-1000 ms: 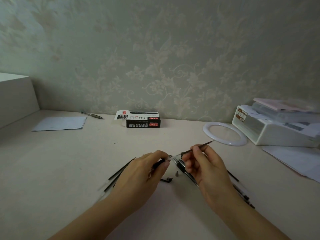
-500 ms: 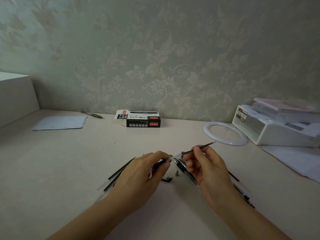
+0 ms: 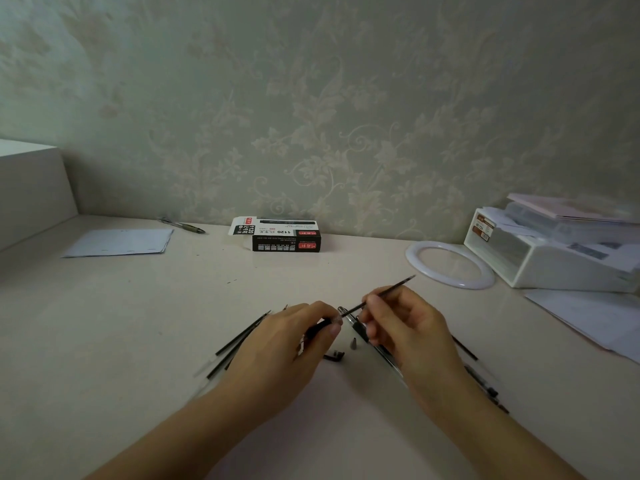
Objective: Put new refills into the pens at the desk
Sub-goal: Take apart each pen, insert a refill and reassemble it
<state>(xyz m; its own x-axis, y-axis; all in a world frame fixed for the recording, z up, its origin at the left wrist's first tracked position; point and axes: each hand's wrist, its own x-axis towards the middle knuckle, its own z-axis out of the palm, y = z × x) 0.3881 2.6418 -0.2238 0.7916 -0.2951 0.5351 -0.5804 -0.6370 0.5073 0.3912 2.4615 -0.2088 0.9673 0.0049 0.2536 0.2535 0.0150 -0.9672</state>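
Two hands meet over a pen at mid-desk

Far left on the desk point(image 3: 104, 323), a white block point(image 3: 31, 188) stands against the wall. Just right of it a sheet of paper point(image 3: 119, 242) lies flat, and beside that paper's far corner a lone pen point(image 3: 183, 226) rests near the wall. Several loose black refills point(image 3: 239, 339) lie in a fan, partly hidden under the left hand point(image 3: 284, 344). That hand is curled closed, thumb and fingertips pinched on a black pen barrel point(image 3: 320, 327) held just above the desktop. Behind the hands, near the wall, sits a black refill box point(image 3: 285, 239) with its white end flap open. Between the hands, a small grey pen tip cone point(image 3: 354, 342) stands on the desk, and a small dark bent piece point(image 3: 335, 356) lies close by; what it is cannot be told. The right hand point(image 3: 405, 327) is also closed, pinching a thin black refill point(image 3: 388, 291) that slants up to the right, its lower end meeting the barrel's open mouth. Under that hand another pen point(image 3: 360, 329) lies on the desk. More pens and refills point(image 3: 485, 389) lie right of the right wrist. Farther right are a white ring point(image 3: 415, 261), a white storage box point(image 3: 554, 268) stacked with papers, and loose sheets point(image 3: 588, 317).
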